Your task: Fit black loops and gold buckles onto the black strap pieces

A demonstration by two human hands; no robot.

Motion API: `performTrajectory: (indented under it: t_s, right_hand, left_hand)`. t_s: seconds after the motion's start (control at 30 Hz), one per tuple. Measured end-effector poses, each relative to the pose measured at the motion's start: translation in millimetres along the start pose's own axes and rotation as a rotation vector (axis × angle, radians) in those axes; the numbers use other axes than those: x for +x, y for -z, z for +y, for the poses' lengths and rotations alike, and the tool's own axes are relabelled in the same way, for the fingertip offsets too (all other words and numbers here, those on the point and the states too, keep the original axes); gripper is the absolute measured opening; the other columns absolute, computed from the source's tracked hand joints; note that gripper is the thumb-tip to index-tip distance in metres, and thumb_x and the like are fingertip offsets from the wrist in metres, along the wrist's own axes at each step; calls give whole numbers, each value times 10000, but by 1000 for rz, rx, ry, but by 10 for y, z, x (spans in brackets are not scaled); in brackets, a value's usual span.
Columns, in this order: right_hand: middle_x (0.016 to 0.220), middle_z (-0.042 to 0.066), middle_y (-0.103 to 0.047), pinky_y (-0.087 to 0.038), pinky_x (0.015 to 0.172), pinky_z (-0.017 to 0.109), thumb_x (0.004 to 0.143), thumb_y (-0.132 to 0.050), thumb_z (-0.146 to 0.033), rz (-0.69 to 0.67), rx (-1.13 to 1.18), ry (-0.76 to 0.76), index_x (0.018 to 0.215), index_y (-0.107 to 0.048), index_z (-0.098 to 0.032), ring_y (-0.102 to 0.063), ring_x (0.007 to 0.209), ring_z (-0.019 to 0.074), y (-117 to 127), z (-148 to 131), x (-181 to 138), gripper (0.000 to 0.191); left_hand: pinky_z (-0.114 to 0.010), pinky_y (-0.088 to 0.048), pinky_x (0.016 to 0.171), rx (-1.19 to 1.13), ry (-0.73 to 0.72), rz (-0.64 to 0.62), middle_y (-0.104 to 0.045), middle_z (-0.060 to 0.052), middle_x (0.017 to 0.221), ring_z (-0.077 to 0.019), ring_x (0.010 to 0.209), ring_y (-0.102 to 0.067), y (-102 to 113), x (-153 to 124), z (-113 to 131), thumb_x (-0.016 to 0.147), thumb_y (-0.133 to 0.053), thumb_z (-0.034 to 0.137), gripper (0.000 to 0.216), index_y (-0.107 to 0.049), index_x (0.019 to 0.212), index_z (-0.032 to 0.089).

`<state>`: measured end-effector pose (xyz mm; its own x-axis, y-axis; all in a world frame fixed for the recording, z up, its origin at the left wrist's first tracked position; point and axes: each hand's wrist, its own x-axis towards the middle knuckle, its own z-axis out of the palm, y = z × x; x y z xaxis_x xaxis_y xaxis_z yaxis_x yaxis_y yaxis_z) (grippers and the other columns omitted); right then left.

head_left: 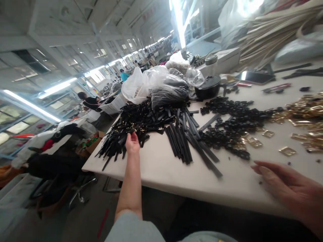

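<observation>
My left hand (pixel 132 144) reaches out to the near edge of a pile of short black strips (pixel 118 134), many with small gold metal fittings. Its fingers are curled in at the strips; what they hold is too small and blurred to make out. Over the table's right front part is my right hand (pixel 282 181), fingers stretched out loosely, with nothing seen in it. Beyond that hand lie gold rectangular rings (pixel 287 151) and a heap of small black pieces (pixel 227 134). Flat black strips (pixel 178 143) lie fanned between the two hands.
Clear plastic bags (pixel 166 84) stand behind the strips, beside a black round container (pixel 208 88) and a lidded jar (pixel 211 65). A phone (pixel 256 77) lies at the back right. A white table (pixel 161 171) carries everything. Two other people work farther off at left.
</observation>
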<state>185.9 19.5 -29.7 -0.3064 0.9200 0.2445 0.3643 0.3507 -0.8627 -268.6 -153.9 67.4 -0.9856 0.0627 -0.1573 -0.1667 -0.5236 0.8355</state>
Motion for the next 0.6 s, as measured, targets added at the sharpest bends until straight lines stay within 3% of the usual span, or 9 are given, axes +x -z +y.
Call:
performTrajectory:
  t_s: [0.1, 0.2, 0.27, 0.33, 0.43, 0.53, 0.6]
  right_hand:
    - [857, 87, -760, -553, 729, 352, 781, -644, -446, -58, 45, -41, 917, -701, -334, -720, 802, 249, 39, -153, -16, 186]
    - [852, 69, -757, -556, 713, 336, 803, -619, -438, -60, 24, 6, 903, -694, -293, -716, 756, 239, 37, -193, -17, 192]
    - [834, 50, -753, -556, 704, 336, 824, -587, -451, -51, 16, 51, 906, -692, -276, -712, 734, 234, 32, -189, -21, 220]
    - [828, 38, -751, -555, 709, 336, 841, -564, -440, -53, 20, 74, 914, -691, -266, -710, 733, 228, 31, -192, -28, 227]
    - [830, 42, -753, -549, 701, 332, 855, -549, -407, -71, 33, 81, 932, -692, -246, -710, 736, 223, 41, -224, -36, 228]
    - [835, 45, -755, -545, 702, 330, 857, -547, -390, -78, 32, 91, 931, -697, -234, -709, 739, 220, 48, -254, -38, 228]
    - [851, 43, -755, -544, 713, 325, 855, -553, -379, -71, 24, 103, 924, -701, -233, -707, 747, 216, 48, -259, -41, 219]
  left_hand:
    - [-129, -536, 577, 47, 61, -59, -617, -9, 745, -63, 663, -643, -66, 48, 54, 964, -493, 292, 175, -527, 895, 134]
    - [-153, -541, 593, 102, 145, -154, -651, -26, 768, -78, 670, -661, -169, -130, -191, 918, -567, 253, 124, -567, 896, 131]
    - [-172, -531, 593, 203, 199, -283, -677, -35, 773, -90, 648, -665, -256, -360, -452, 838, -661, 213, 114, -618, 904, 130]
    - [-196, -517, 606, 388, 182, -511, -695, -38, 782, -99, 636, -660, -354, -637, -701, 747, -740, 207, 203, -665, 924, 142]
    - [-253, -517, 719, 708, -79, -960, -707, -51, 854, -134, 737, -660, -508, -1042, -929, 680, -771, 172, 242, -715, 915, 175]
    - [-339, -490, 890, 1044, -503, -1459, -695, -60, 1022, -199, 958, -638, -636, -1334, -987, 697, -713, 84, 277, -730, 933, 228]
    - [-366, -472, 937, 1232, -750, -1704, -678, -57, 1068, -214, 1024, -610, -697, -1441, -995, 715, -660, 35, 312, -719, 943, 239]
